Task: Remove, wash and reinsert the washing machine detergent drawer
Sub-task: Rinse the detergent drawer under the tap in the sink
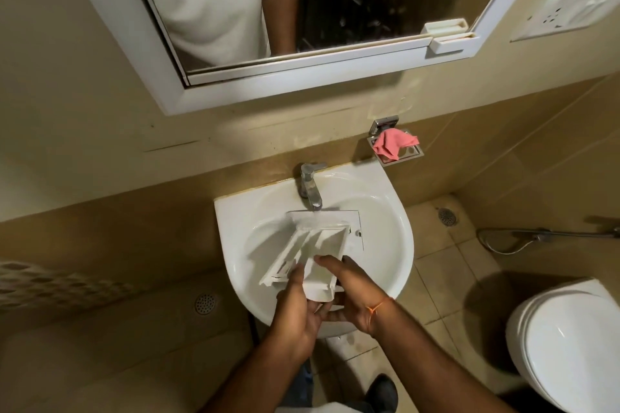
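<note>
The white detergent drawer lies tilted over the white sink, its front panel under the chrome tap. Its compartments face up. My left hand grips the drawer's near end from below and the left, thumb on its edge. My right hand holds the near right side, fingers laid over the rim of a compartment. Whether water runs from the tap cannot be told because of blur.
A pink cloth sits in a metal soap holder on the wall right of the tap. A mirror hangs above. A toilet stands at the right, with a hose and floor drains nearby.
</note>
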